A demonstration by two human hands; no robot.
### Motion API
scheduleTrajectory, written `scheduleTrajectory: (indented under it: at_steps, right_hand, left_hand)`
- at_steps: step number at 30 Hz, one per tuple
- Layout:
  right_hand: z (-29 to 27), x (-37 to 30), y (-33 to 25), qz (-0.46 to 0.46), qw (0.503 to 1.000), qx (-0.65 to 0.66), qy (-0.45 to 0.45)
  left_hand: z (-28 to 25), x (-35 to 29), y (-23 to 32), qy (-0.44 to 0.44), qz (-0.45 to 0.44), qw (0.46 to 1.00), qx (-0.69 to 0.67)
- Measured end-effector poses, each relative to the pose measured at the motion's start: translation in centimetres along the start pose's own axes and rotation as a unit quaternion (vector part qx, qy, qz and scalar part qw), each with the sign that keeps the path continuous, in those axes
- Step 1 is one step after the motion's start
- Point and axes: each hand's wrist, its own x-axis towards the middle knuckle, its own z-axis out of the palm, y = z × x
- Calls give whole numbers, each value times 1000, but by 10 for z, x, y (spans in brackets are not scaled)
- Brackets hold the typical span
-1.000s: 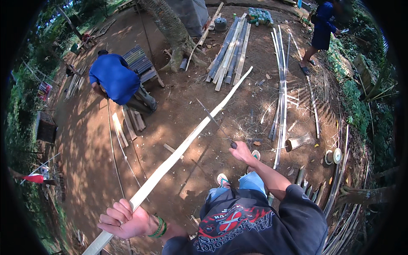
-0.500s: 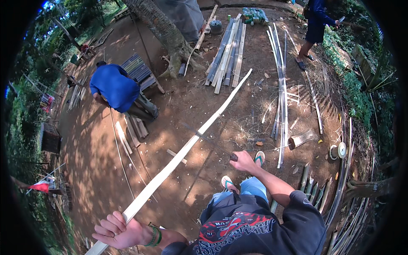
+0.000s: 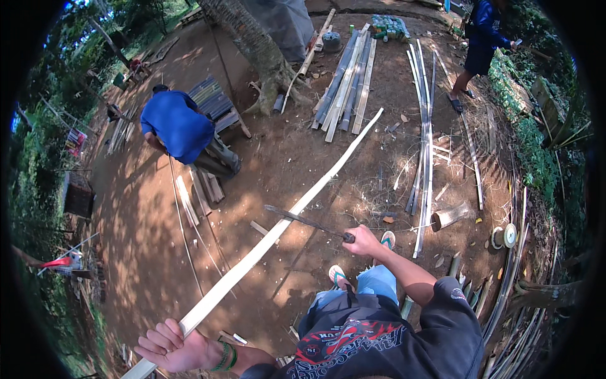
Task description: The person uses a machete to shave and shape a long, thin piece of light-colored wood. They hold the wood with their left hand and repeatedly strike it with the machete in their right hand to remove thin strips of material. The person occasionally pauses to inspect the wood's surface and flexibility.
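Observation:
My left hand (image 3: pixel 173 344) is wrapped round the near end of a long pale bamboo strip (image 3: pixel 243 266), at the lower left. The strip slants up and away to the right, thinning toward its slightly bent far end. My right hand (image 3: pixel 364 241) grips the dark handle of a machete (image 3: pixel 319 225), in front of my feet. Its long dark blade crosses the strip around the middle, with the tip sticking out past the strip's left side. Whether the edge bites into the strip is too small to tell.
A person in blue (image 3: pixel 180 126) bends beside a slatted bamboo bench (image 3: pixel 211 98) at left. Another person (image 3: pixel 483 54) stands far right. Split bamboo (image 3: pixel 346 85) lies beyond the strip, long strips (image 3: pixel 424 148) right of it. A cut log (image 3: pixel 451 216) and a spool (image 3: pixel 505 236) lie at right.
The blade has come down along the strip toward me and its tip now points more to the left. The left hand keeps its hold. The whole view has shifted slightly.

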Motion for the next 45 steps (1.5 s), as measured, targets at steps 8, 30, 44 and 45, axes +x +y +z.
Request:
scheduleTrajectory:
  at_steps: [8,30,44,45]
  right_hand:
    - [10,37,85,154,983,-20,101]
    - [23,-9,-12,138,930,252,230]
    - [-13,-43,-201,50,964,211,155]
    - [-20,-47,-220,29,968,203,145]
  left_hand:
    - [10,-1,-10,107,14,992,68]
    - [30,19,-49,-136,0,977,-164]
    - [66,-1,-50,-160,-3,960,-229]
    - [68,-7,-49,-148,-1,965,-218]
